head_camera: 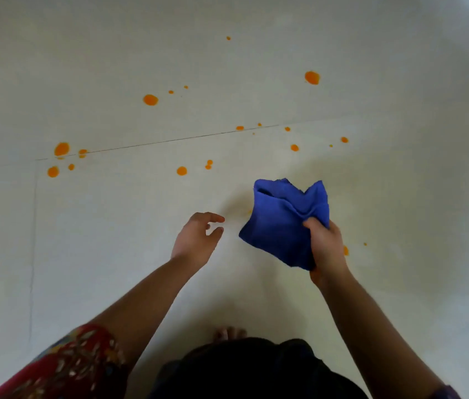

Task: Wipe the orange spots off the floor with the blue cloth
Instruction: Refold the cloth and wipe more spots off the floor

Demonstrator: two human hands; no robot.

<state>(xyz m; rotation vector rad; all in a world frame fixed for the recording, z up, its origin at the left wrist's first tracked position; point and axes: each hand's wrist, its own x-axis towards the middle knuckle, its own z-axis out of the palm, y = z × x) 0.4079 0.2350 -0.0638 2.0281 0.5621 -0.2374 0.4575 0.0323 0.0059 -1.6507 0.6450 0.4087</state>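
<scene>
While orange spots (150,99) dot the pale floor (400,67) ahead, a person's right hand (327,249) pinches the bunched blue cloth (279,223) by one edge, apparently lifted to regather it. Beside it, apart, the left hand (197,240) hangs loosely spread and empty, likely poised to help refold.

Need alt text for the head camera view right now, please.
The right hand grips a crumpled blue cloth over a pale floor dotted with orange spots. The left hand is open and empty beside it.
</scene>
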